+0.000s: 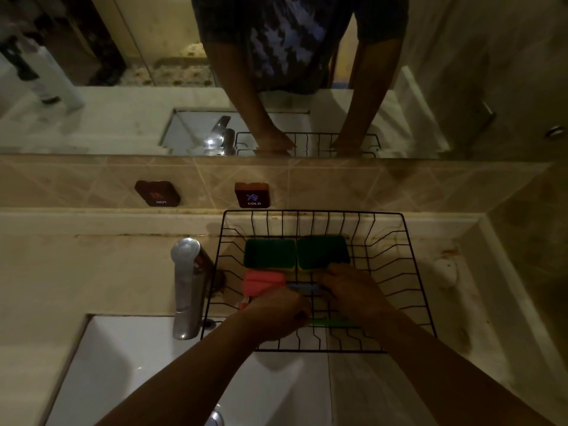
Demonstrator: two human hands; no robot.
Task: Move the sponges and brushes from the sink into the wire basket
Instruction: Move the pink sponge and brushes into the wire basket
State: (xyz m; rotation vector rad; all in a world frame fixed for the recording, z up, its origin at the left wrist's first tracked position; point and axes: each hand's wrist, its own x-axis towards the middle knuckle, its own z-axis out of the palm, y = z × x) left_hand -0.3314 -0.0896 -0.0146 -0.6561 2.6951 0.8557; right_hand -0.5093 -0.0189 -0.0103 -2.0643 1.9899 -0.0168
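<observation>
The black wire basket [408, 265] stands on the counter to the right of the tap. Two green-topped sponges [270, 253] [322, 251] lie side by side at its back. A pink sponge [261, 281] lies in front of the left one. Both my hands are inside the basket. A thin blue brush handle [302, 286] runs between them; my right hand [353, 292] is closed on its right end and my left hand [276, 315] touches its left end. A green brush handle [332, 323] lies on the basket floor just below my hands.
The chrome tap [187, 284] stands left of the basket, over the white sink [129, 364]. HOT [157, 193] and COLD [252, 195] labels sit on the tiled ledge below the mirror. A small white fitting [445, 269] lies on the counter to the right.
</observation>
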